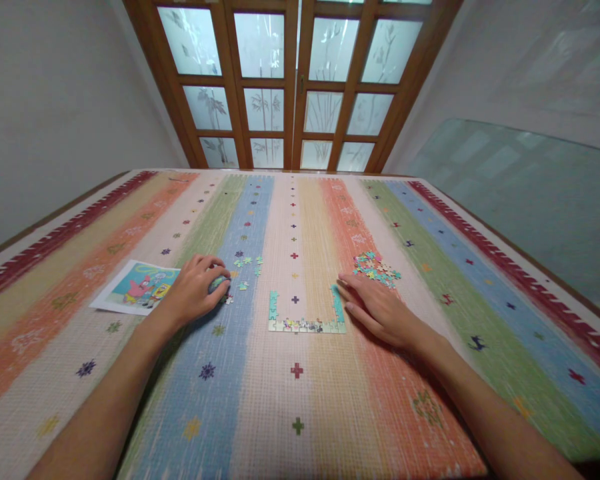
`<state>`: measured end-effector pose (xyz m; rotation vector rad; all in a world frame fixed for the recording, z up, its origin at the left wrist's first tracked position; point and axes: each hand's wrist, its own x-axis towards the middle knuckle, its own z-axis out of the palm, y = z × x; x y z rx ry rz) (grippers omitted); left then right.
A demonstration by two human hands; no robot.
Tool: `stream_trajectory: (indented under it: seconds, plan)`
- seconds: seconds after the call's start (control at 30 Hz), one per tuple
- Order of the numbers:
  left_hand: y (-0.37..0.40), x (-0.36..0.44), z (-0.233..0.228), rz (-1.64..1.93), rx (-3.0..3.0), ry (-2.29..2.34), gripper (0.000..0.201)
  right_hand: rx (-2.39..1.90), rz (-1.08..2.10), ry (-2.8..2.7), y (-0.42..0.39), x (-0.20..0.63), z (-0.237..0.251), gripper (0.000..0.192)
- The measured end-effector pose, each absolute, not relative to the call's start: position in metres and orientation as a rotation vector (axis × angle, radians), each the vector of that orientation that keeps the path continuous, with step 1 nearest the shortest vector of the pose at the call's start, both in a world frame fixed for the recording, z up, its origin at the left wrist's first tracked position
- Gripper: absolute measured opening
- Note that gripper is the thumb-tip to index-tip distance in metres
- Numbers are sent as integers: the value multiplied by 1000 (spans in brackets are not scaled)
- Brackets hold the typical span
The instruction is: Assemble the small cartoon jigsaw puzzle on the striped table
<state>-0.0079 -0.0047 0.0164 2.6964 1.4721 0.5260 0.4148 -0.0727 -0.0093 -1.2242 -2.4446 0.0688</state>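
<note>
Striped cloth covered worktop (300, 413). Puzzle frame (305, 313) at centre only part built: bottom edge and two short sides joined, top open, interior bare. Loose pieces (377, 267) heaped toward right edge; few scattered pieces (245, 267) mid-left. Reference picture (137, 288) near left edge. Left hand (197, 290) curled over pieces; right hand (380, 307) flat, fingers spread, touching frame's right side.

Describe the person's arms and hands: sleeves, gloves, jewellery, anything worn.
Both forearms are bare up to the picture's edge, with no sleeve in view. The left hand and right hand wear no gloves. No watch, bracelet or ring shows on either.
</note>
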Motion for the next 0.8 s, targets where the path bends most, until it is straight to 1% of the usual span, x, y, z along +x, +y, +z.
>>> stream_trajectory:
  seconds: [0.13, 0.3, 0.47, 0.6, 0.8]
  plan:
    - [-5, -4, 10, 535, 2674, 1471, 34, -1221, 71, -2443, -73, 415, -11, 61]
    - [-5, 3, -2, 564, 2627, 1511, 51, -1231, 68, -2434, -73, 415, -10, 63]
    - [-5, 8, -9, 543, 2585, 1550, 61, -1204, 64, -2441, -73, 414, -9, 61]
    - [-5, 7, -9, 536, 2574, 1546, 65, -1205, 80, -2446, -73, 414, -9, 58]
    - [-6, 5, -5, 532, 2577, 1528, 65, -1212, 81, -2454, -73, 413, -8, 54]
